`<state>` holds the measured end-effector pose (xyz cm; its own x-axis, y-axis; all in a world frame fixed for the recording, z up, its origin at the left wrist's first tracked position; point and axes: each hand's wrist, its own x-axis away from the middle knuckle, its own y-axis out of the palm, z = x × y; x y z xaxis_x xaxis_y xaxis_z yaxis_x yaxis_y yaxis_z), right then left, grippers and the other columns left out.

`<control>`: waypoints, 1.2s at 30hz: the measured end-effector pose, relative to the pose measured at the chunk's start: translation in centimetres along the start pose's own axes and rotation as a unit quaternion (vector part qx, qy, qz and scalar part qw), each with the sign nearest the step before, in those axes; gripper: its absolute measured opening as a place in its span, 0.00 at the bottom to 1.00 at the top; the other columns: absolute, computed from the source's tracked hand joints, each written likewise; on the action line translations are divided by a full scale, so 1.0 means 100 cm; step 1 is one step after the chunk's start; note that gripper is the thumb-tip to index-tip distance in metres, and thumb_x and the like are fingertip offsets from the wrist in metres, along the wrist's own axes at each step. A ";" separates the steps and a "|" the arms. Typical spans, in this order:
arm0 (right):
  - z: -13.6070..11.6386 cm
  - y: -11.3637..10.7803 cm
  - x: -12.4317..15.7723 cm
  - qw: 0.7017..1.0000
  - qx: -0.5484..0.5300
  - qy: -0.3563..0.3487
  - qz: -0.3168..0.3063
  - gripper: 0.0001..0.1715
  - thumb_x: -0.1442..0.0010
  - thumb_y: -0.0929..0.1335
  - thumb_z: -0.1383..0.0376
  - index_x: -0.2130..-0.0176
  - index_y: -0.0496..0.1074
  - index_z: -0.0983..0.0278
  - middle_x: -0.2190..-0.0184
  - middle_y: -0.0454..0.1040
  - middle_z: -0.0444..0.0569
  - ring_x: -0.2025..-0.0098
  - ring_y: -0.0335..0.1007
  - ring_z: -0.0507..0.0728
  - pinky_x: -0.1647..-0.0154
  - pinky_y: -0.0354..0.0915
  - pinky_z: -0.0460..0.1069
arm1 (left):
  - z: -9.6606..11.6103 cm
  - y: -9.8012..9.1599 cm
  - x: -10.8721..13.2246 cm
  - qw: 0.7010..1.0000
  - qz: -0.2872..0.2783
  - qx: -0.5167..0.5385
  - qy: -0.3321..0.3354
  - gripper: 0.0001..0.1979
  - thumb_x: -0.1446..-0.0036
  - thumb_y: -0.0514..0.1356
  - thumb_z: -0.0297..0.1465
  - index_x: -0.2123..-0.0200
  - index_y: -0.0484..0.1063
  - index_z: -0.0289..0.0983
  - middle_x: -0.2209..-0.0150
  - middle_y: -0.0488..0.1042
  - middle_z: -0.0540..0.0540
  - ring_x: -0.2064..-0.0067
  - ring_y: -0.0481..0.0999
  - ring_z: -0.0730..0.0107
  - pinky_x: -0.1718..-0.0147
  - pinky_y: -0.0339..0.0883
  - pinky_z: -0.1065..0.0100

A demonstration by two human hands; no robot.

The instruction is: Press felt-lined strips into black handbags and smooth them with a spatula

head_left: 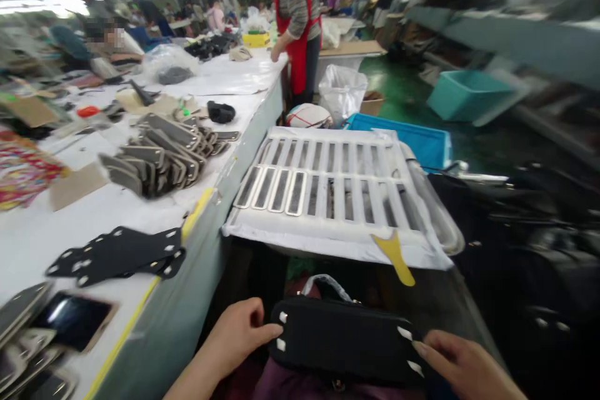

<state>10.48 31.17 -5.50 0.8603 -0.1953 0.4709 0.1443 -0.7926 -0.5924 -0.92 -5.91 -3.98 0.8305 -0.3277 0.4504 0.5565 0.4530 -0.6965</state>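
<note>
A black handbag lies across my lap with its flat, long face up. Small white tabs sit near both ends of that face. A handle wrapped in clear plastic sticks out at its far side. My left hand grips the left end, thumb beside the tabs. At the other end, the fingers of my right hand are closed on the edge by the tabs there. Just beyond the bag is a white slotted frame, with several pale-rimmed strips set in its left slots.
A yellow forked tool lies on the frame's front edge. On the white table at left are black pieces with white tabs, stacked grey panels and a phone. Beyond stand a person in a red apron and a blue crate.
</note>
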 end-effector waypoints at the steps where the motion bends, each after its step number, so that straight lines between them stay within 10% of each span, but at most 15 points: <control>1: -0.008 -0.003 0.003 1.000 -0.004 -0.001 0.000 0.22 0.47 0.64 0.50 0.80 0.69 0.63 0.81 0.68 0.45 0.76 0.63 0.53 0.75 0.61 0.45 | -0.002 0.003 0.001 0.998 0.041 -0.045 0.012 0.13 0.53 0.61 0.42 0.74 0.66 0.38 0.77 0.68 0.54 0.74 0.69 0.69 0.76 0.61 0.71; 6: -0.019 -0.012 0.010 0.999 -0.031 0.029 0.003 0.15 0.47 0.64 0.58 0.76 0.70 0.67 0.79 0.69 0.44 0.75 0.60 0.50 0.76 0.55 0.44 | 0.024 0.028 -0.016 0.878 0.285 -0.171 0.344 0.18 0.54 0.63 0.42 0.61 0.67 0.42 0.54 0.73 0.43 0.55 0.73 0.55 0.57 0.68 0.55; 11: -0.010 -0.010 0.014 0.997 -0.066 0.037 -0.001 0.14 0.47 0.65 0.58 0.75 0.70 0.67 0.79 0.69 0.43 0.76 0.59 0.49 0.77 0.52 0.43 | 0.121 0.074 -0.027 0.830 0.148 -0.183 0.506 0.22 0.58 0.65 0.48 0.66 0.66 0.39 0.49 0.70 0.34 0.49 0.70 0.50 0.58 0.73 0.54; 18: 0.000 -0.013 0.011 0.997 -0.072 0.012 -0.018 0.15 0.47 0.66 0.58 0.76 0.71 0.67 0.81 0.68 0.42 0.78 0.57 0.47 0.80 0.51 0.43 | 0.160 0.116 -0.035 0.863 -0.041 -0.192 0.464 0.21 0.61 0.68 0.33 0.63 0.66 0.36 0.43 0.64 0.33 0.44 0.65 0.47 0.49 0.64 0.46; 36: 0.012 -0.009 0.016 0.997 -0.077 -0.008 -0.010 0.12 0.52 0.69 0.58 0.78 0.67 0.64 0.82 0.65 0.39 0.79 0.55 0.47 0.81 0.48 0.43 | 0.157 0.132 -0.027 0.878 0.028 -0.181 0.442 0.16 0.56 0.60 0.31 0.61 0.65 0.35 0.51 0.69 0.35 0.49 0.69 0.51 0.51 0.64 0.50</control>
<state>12.35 32.30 -4.96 0.8655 -0.1700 0.4713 0.0868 -0.8756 -0.4752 4.56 13.97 -5.64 0.4237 -0.9014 -0.0888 0.3387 0.2486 -0.9075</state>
